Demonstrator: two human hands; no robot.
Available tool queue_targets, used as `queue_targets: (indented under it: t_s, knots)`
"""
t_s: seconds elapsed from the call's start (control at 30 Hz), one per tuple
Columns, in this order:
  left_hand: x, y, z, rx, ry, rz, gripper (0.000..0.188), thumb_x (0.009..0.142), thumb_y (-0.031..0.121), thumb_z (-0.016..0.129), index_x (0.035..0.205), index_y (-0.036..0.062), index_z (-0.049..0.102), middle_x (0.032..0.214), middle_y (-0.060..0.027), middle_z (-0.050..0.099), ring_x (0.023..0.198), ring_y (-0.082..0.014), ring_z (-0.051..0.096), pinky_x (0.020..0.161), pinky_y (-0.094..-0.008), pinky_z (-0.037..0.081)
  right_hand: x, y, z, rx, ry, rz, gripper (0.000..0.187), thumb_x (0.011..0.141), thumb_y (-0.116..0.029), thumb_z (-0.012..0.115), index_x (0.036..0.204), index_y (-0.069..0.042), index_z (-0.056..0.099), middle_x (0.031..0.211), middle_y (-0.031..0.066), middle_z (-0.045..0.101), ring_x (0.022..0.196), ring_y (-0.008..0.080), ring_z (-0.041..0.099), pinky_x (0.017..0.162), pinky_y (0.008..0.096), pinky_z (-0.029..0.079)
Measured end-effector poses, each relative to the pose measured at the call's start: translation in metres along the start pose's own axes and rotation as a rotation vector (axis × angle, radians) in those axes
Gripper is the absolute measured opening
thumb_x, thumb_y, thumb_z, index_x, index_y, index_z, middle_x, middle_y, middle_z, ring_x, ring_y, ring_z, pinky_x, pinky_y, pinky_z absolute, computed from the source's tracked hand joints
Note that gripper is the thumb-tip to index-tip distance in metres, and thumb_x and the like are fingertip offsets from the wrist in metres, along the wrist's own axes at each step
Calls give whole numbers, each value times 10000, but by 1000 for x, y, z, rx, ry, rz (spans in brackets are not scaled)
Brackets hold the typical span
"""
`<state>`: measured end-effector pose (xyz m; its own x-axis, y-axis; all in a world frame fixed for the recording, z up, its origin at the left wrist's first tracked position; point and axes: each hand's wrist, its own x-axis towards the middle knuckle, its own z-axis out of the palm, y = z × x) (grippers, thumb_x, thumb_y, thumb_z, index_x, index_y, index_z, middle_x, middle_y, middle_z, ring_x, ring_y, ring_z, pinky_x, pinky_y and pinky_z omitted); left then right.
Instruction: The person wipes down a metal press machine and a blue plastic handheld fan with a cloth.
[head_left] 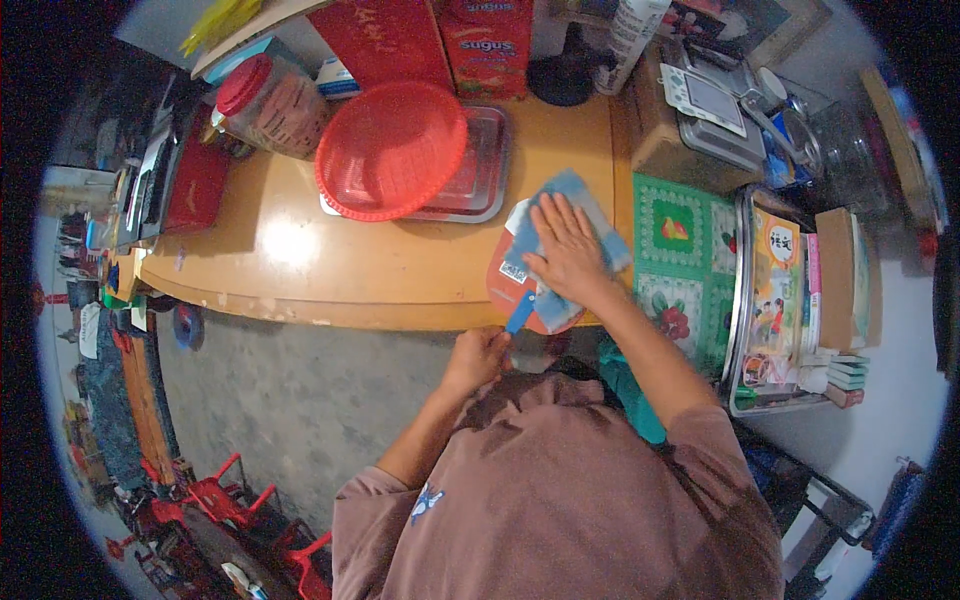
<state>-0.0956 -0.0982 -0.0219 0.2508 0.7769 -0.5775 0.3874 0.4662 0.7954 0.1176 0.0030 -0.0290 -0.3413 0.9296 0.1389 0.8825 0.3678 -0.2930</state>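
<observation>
A flat orange-red hand fan point(500, 285) with a blue handle point(520, 313) lies at the front edge of the wooden table. My left hand point(477, 358) is closed round the lower end of that handle, just off the edge. Over the fan's face spreads a light blue and white cloth point(568, 188), which covers much of it. My right hand point(572, 245) lies flat on the cloth with fingers stretched out, pressing it against the fan. A white label shows on the fan's uncovered left part.
Beyond the fan, a red plastic basket point(390, 150) rests on a clear-lidded tray point(490, 165). A red-lidded jar point(270, 110) stands at the far left. To the right are a green patterned mat point(690, 260), a metal tray point(742, 340) with books, and a kitchen scale point(710, 110) on a cardboard box.
</observation>
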Motion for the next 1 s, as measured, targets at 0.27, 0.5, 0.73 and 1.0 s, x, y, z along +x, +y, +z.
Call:
queue_targets:
  t_s: [0.27,0.5,0.73,1.0]
  knots:
    - [-7,7,3,68,59,21,286,969,206,508,788,11,614,607,-58,606,475,-133,549,469,-317,451,-34,-53,0,42,-271,-360,691,892,-402,536,1442,-32,343,1539,146,257,1440,285,198,1174,453,113]
    - [-4,1,2,117,101,95,260,943,178,533,783,-17,598,604,-124,615,524,-209,613,542,-364,485,-41,27,-13,-36,-149,-137,619,867,-291,536,1417,-44,393,1521,126,309,1426,274,239,1158,471,155]
    - [-1,2,-2,154,40,51,278,924,204,545,761,-6,627,597,-126,612,573,-232,623,577,-371,478,-1,-11,12,-41,-19,-189,624,862,-325,524,1401,-31,413,1496,155,346,1412,299,267,1151,481,182]
    - [-2,-5,1,141,116,149,290,920,210,545,748,-4,636,607,-126,622,512,-231,596,556,-377,485,-61,-47,4,232,-164,-476,631,749,-119,625,1358,-51,474,1476,106,394,1386,244,336,1131,458,259]
